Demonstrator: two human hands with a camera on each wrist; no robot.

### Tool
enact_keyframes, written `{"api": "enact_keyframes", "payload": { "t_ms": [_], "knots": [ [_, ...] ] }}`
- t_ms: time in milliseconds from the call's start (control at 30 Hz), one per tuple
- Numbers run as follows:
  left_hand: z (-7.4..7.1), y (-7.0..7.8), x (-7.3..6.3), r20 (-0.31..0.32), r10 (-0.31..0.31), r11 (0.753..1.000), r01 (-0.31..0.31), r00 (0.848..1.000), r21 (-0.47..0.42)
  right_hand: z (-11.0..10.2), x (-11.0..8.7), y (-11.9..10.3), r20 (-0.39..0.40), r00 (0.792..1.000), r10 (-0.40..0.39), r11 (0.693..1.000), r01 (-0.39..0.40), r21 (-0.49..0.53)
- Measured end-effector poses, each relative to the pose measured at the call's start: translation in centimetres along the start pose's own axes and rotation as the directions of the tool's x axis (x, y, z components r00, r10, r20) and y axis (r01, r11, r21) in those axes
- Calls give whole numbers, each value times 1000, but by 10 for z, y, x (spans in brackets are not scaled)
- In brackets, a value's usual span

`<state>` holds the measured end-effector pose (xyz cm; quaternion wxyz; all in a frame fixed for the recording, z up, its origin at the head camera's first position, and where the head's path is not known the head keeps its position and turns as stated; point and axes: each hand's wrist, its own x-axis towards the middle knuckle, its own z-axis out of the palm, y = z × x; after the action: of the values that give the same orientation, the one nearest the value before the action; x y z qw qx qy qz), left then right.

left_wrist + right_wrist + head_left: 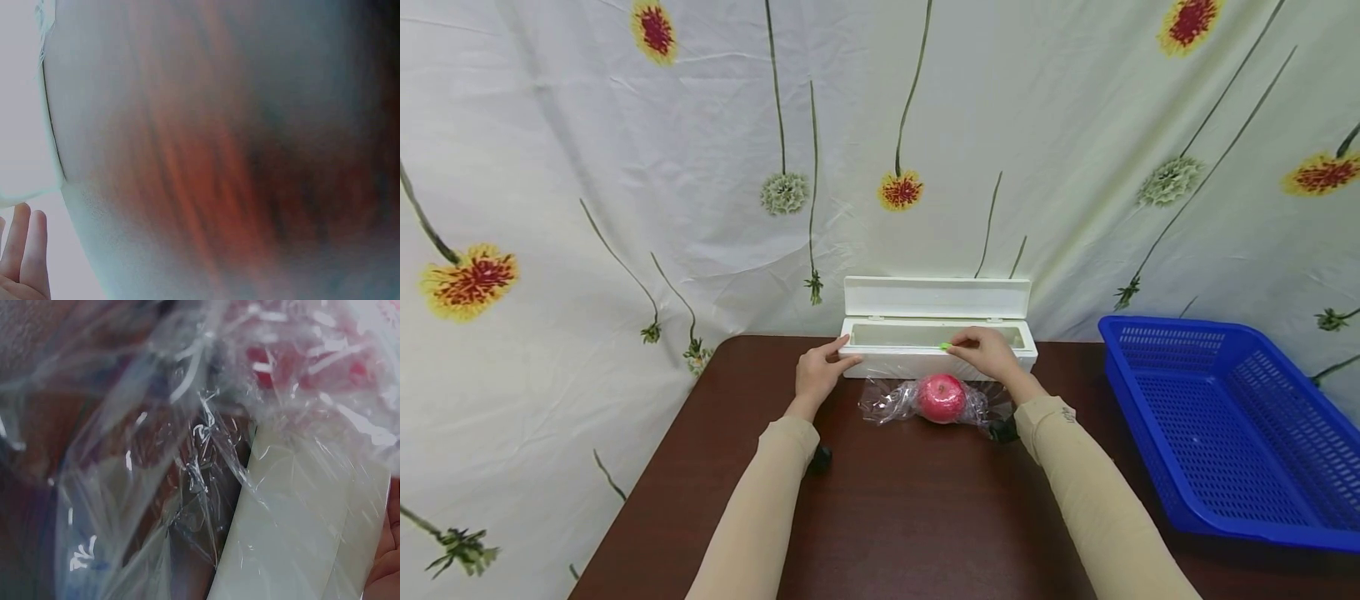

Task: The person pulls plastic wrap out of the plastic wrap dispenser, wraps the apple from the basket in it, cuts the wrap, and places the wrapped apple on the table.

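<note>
While the left hand [817, 375] is touching the left end of a white box [898, 365], its fingers lying mostly straight and its thumb resting on the front wall, the right hand [987, 353] is pinching a small green piece [945, 347] at the box's front rim. The hinged lid [936, 297] is standing raised along the back edge, close before a flowered cloth [700, 167]. Just in front of the box, a red apple-like fruit [942, 398] is lying in clear plastic [891, 402], crowding the space beneath the right wrist. Between the sleeves, the dark table [917, 508] is stretching toward the person, giving the forearms room; on the left, its edge is slanting well away from the hand. On the right, a blue basket [1142, 417] is standing near the right sleeve [1090, 492], narrowing the sideways room there.
</note>
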<state>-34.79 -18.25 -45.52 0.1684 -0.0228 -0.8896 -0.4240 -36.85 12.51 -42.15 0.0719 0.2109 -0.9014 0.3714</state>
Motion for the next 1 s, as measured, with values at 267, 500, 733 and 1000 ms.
{"api": "enact_keyframes", "payload": {
  "t_ms": [267,500,733,1000],
  "knots": [
    [1,0,0,0,1,1000,-1,1000,10,-2,-1,5,0,1000,-4,1000,4,-3],
    [0,0,0,-3,-6,1000,6,1000,-12,-3,-2,10,-3,1000,-12,1000,12,-2],
    [2,-2,0,-3,5,1000,-5,1000,6,-5,-3,11,11,1000,9,1000,-9,0],
    [1,-2,0,11,-10,1000,11,1000,-23,-10,-8,13,-8,1000,-11,1000,12,29]
  ]
}}
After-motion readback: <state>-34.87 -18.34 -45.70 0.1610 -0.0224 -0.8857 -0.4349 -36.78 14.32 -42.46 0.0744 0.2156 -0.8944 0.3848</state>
